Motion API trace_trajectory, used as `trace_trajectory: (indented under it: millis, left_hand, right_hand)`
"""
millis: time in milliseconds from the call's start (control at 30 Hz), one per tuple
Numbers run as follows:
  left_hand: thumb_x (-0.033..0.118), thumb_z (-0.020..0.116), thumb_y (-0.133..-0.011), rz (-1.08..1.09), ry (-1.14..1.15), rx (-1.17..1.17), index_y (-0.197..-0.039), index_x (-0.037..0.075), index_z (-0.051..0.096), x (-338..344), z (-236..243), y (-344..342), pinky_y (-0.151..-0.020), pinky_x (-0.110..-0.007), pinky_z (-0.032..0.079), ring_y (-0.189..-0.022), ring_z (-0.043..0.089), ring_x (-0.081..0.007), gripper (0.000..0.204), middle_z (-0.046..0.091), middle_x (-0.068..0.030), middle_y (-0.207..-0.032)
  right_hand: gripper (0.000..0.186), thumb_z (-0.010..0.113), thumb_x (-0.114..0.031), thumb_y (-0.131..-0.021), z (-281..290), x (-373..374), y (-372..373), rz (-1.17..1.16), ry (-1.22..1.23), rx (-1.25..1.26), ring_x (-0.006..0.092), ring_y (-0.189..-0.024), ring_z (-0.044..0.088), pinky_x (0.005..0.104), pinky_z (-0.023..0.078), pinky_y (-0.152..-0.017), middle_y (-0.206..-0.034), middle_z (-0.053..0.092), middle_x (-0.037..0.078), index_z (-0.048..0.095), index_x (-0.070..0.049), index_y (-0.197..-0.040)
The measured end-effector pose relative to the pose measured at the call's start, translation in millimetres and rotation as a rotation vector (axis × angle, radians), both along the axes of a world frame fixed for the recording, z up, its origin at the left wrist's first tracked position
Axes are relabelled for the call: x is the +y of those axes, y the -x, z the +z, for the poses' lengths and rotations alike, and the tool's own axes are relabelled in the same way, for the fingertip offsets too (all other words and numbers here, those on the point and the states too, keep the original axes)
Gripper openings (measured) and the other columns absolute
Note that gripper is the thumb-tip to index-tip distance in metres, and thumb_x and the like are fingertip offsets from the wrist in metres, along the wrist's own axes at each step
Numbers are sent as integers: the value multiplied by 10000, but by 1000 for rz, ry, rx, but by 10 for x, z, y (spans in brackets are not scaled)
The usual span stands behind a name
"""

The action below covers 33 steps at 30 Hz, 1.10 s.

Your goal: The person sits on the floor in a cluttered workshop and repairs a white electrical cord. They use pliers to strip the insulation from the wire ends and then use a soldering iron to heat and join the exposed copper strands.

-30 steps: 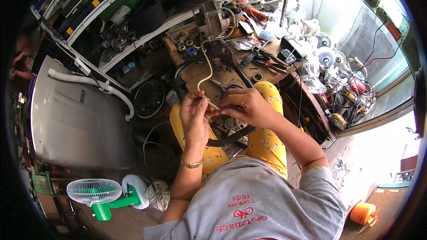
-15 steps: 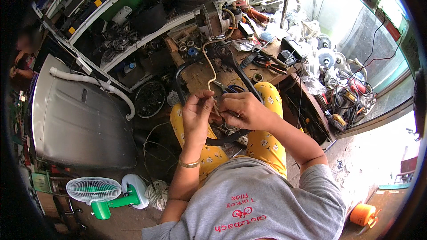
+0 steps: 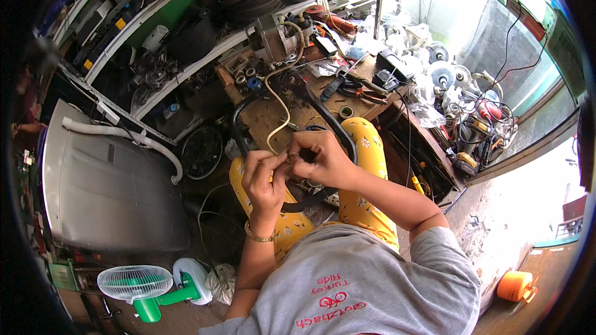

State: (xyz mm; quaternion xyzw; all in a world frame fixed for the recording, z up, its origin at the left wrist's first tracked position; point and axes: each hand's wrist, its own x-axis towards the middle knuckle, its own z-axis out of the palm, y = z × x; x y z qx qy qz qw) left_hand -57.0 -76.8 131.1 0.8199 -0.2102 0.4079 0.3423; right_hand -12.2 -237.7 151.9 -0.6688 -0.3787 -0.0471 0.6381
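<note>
A cream cable [image 3: 282,115] runs down from a metal motor [image 3: 273,40] at the back of the wooden workbench [image 3: 254,121] to my hands. My left hand [image 3: 264,177] is closed in a pinch on the cable near its end. Close against it, my right hand [image 3: 324,158] pinches thumb and finger together at the cable's end. The tip between my fingers is too small and covered to make out. A black tubular frame [image 3: 349,133] loops around both hands, above my knees.
Pliers [image 3: 366,93] and a tape roll [image 3: 346,111] lie on the workbench. Shelves [image 3: 186,71] of parts stand behind left. A grey panel with a white hose [image 3: 118,130] and a green fan [image 3: 135,282] are at left. Tangled cords and tools [image 3: 484,118] pile up at right.
The view has shifted slightly, moving the bench leftward in the picture. My left hand has turned and sits lower; my right fingertips have come closer to it. Both still pinch the cable.
</note>
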Motion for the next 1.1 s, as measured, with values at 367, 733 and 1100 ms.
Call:
trace_trajectory:
  millis: [367, 733, 1100]
  left_hand:
    - [88, 513, -952, -269, 703, 210, -965, 12, 539, 94, -62, -159, -757, -291, 550, -743, 585, -98, 82, 600, -55, -860]
    - [12, 500, -933, -297, 521, 134, -977, -6, 543, 78, 51, -158, -797, -327, 569, -852, 593, -131, 64, 558, -97, -985]
    - [73, 555, -922, -397, 581, 111, -991, -5, 564, 219, 134, -136, -849, -340, 545, -912, 593, -156, 104, 563, -100, -997]
  right_hand:
    - [160, 604, -74, -832, -636, -451, -943, -340, 375, 200, 202, -676, 621, 323, 481, -634, -802, 662, 157, 646, 14, -960]
    - [254, 584, -166, -817, -1930, 457, -1041, -382, 1443, -266, 346, -900, 626, 413, 532, -722, -982, 607, 159, 631, -13, -1015]
    - [420, 587, -256, -867, -1226, 221, -1120, 42, 974, 573, 241, -811, 669, 353, 551, -635, -1021, 649, 165, 570, -4, -1204]
